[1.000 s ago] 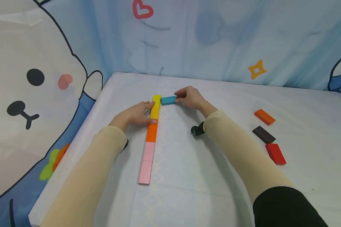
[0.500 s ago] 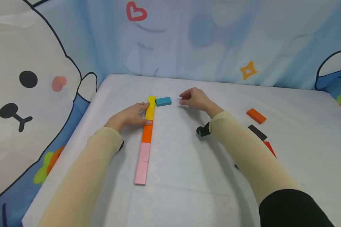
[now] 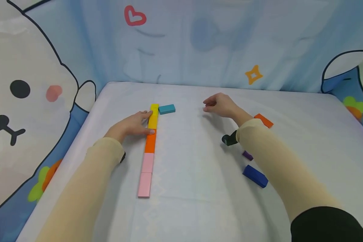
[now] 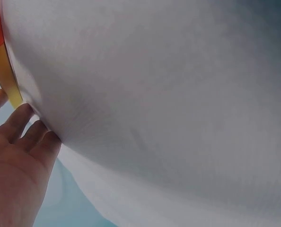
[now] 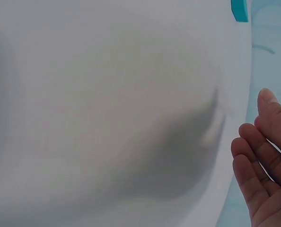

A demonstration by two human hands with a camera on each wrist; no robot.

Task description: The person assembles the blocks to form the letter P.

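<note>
A straight row of flat blocks runs away from the wearer: two pink blocks (image 3: 145,185), an orange block (image 3: 150,143) and yellow blocks (image 3: 153,122) at the far end. My left hand (image 3: 130,126) touches the row's left side, fingertips at the yellow part and thumb on the orange block. Against the far end's right side lies a teal block (image 3: 167,109), set crosswise. My right hand (image 3: 220,106) is over the table to the right of it, holding nothing, fingers loosely bent. In the right wrist view the teal block (image 5: 240,10) is apart from the right hand (image 5: 268,165).
On the right lie an orange block (image 3: 264,121), a purple block (image 3: 247,155) and a dark blue block (image 3: 255,176), near or partly behind the right sleeve (image 3: 284,164). A printed blue curtain (image 3: 181,50) hangs behind the white table (image 3: 193,208).
My right hand has let go of the teal block and moved away to the right. The left hand keeps its place at the row. The head view has shifted slightly right.
</note>
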